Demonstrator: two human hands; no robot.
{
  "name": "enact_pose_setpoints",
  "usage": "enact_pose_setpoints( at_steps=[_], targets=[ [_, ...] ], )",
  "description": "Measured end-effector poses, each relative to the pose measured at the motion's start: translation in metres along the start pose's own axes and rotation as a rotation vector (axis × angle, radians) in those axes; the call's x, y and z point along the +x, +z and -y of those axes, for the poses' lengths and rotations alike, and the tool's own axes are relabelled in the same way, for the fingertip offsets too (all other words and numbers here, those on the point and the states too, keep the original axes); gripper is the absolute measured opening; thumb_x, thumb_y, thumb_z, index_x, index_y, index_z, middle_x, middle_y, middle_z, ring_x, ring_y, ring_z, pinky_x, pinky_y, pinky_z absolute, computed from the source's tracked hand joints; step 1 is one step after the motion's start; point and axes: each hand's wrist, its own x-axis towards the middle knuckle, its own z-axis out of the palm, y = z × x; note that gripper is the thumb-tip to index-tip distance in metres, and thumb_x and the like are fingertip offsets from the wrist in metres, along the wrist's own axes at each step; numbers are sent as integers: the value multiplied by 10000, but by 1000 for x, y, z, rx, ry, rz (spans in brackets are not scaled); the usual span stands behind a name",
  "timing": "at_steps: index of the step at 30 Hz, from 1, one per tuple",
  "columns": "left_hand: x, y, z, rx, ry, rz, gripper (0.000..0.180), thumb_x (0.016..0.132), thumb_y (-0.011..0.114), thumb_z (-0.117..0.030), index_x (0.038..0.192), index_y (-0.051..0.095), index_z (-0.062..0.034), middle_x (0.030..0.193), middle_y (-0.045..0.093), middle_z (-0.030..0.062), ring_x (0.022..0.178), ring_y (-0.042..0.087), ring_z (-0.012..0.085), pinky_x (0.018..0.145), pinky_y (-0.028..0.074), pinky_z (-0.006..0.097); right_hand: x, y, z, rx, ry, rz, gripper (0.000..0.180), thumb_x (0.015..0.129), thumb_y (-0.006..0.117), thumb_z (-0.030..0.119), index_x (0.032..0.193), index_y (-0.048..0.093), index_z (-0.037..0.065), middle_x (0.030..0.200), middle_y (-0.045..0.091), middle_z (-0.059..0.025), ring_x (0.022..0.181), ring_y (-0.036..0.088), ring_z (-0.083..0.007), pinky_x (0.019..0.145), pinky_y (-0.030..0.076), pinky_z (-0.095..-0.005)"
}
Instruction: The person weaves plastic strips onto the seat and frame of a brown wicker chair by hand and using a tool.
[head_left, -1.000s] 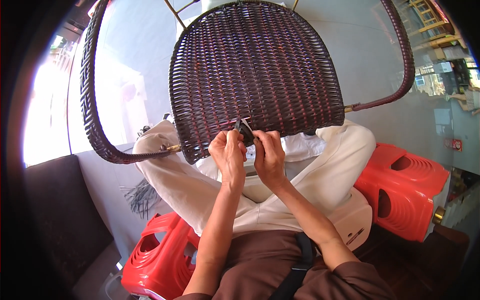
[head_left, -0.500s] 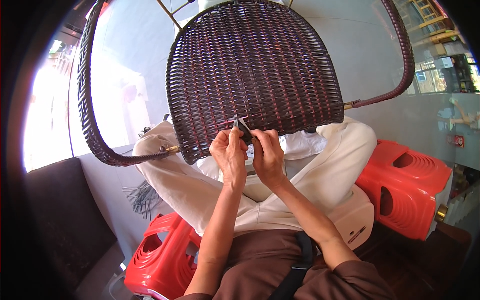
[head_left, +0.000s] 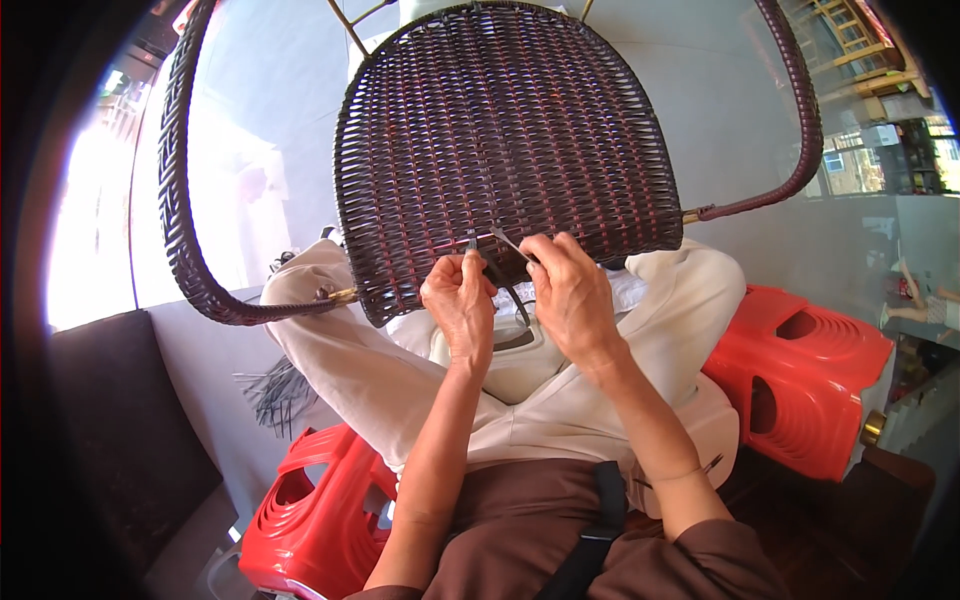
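A dark brown and reddish woven wicker chair (head_left: 505,130) faces me, its lower edge just beyond my hands. My left hand (head_left: 460,300) is closed at that edge, thumb and fingers pinching a narrow grey wicker strip (head_left: 472,241) that stands up against the weave. My right hand (head_left: 575,295), a little to the right, is closed on a slim grey pointed piece (head_left: 508,240); whether it is a tool or a strip end I cannot tell. Between the hands a dark strand (head_left: 518,300) curves down from the weave. The fingertips partly hide what they grip.
Curved wicker arms (head_left: 176,180) reach out on both sides of the chair. Red plastic stools (head_left: 310,510) stand at lower left and at right (head_left: 800,370). A bundle of loose grey strips (head_left: 280,395) lies left of my leg. A dark padded seat (head_left: 120,420) is at far left.
My right hand has moved right and away from the left hand, with the grey piece in it. The dark strand now shows between them. My left hand keeps its pinch.
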Motion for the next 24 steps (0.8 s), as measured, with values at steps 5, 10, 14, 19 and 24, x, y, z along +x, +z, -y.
enact_pose_setpoints(
  at_steps=[5, 10, 14, 19, 24],
  targets=[
    [0, 3, -4, 5, -27, 16, 232, 845, 554, -116, 673, 573, 39, 463, 519, 39, 383, 412, 43, 372, 307, 209, 20, -7, 2, -134, -109, 120, 147, 764, 527, 17, 905, 518, 59, 745, 570, -161, 632, 588, -370, 561, 483, -455],
    [1, 1, 1, 7, -6, 6, 231, 846, 555, -117, 675, 570, 38, 462, 517, 37, 384, 406, 40, 375, 306, 211, 30, -6, 8, -169, -109, 177, 86, 790, 505, 4, 864, 527, 44, 708, 598, -176, 686, 590, -368, 595, 459, -460],
    [1, 1, 3, 21, 18, 11, 237, 849, 557, -118, 665, 545, 32, 465, 516, 34, 396, 413, 39, 384, 311, 212, 31, -4, 8, -170, -114, 213, 95, 770, 532, 49, 861, 520, 28, 660, 602, -176, 647, 607, -358, 568, 487, -446],
    [1, 1, 1, 24, 25, 21, 241, 851, 556, -110, 653, 525, 23, 467, 510, 29, 401, 416, 41, 386, 312, 211, 30, -1, 11, -160, -86, 209, 97, 763, 520, 10, 857, 508, 32, 669, 600, -185, 662, 595, -381, 584, 470, -472],
    [1, 1, 0, -11, -9, 39, 240, 858, 552, -100, 653, 514, 18, 466, 503, 23, 397, 408, 41, 382, 309, 211, 20, 13, -1, -113, -127, 139, 161, 749, 529, 2, 901, 483, 31, 707, 593, -189, 654, 589, -393, 577, 480, -477]
  ],
)
